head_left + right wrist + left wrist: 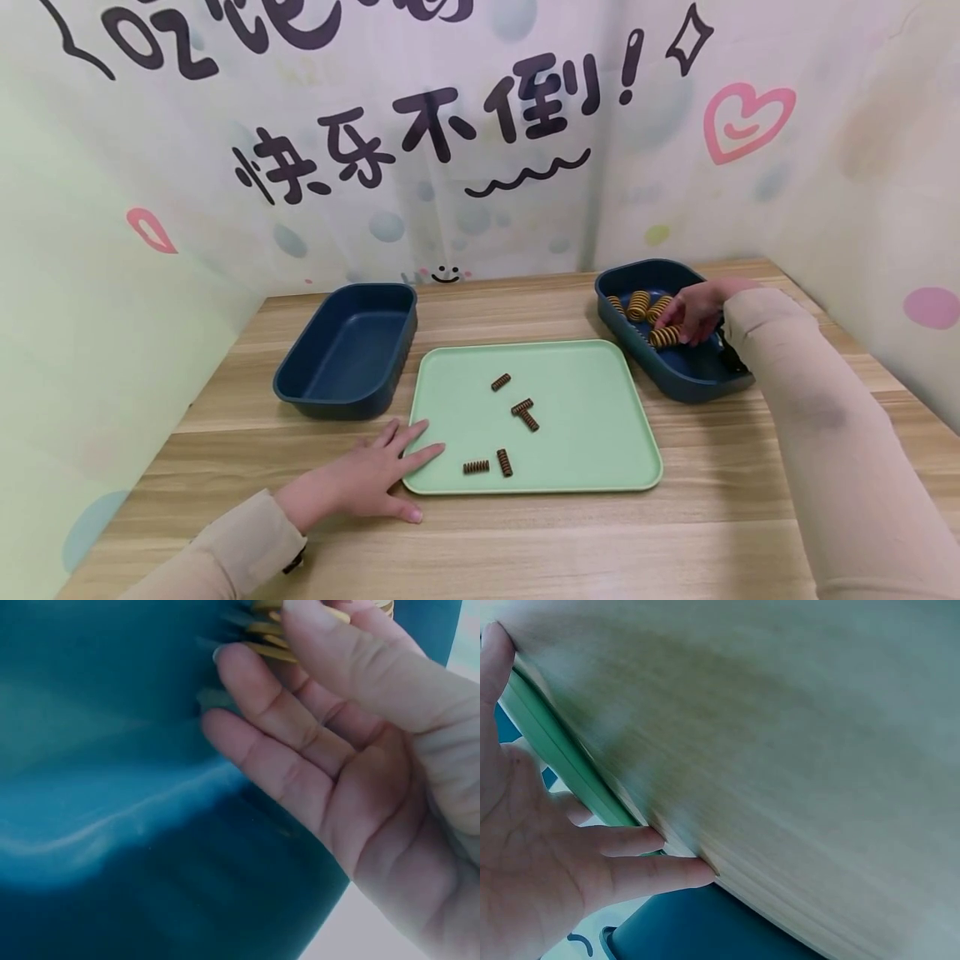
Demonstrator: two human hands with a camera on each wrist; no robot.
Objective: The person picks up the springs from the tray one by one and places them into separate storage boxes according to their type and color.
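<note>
In the head view my right hand (696, 313) reaches into the right blue bin (697, 390) and pinches a yellow coil spring (663, 337) between thumb and fingers. The right wrist view shows part of that spring (271, 639) at the fingertips, the rest hidden by the thumb. More yellow springs (638, 306) lie in the same bin. My left hand (367, 478) rests with spread, straight fingers at the left edge of the pale green tray (585, 417), some fingers over its rim. Small brown springs (476, 467) lie scattered on the tray, two of them touching near its middle.
Left of the tray stands a second blue bin (347, 404) with nothing visible inside. The wooden table (525, 550) meets a printed cloth backdrop (450, 225) at the back, and cloth also hangs at both sides.
</note>
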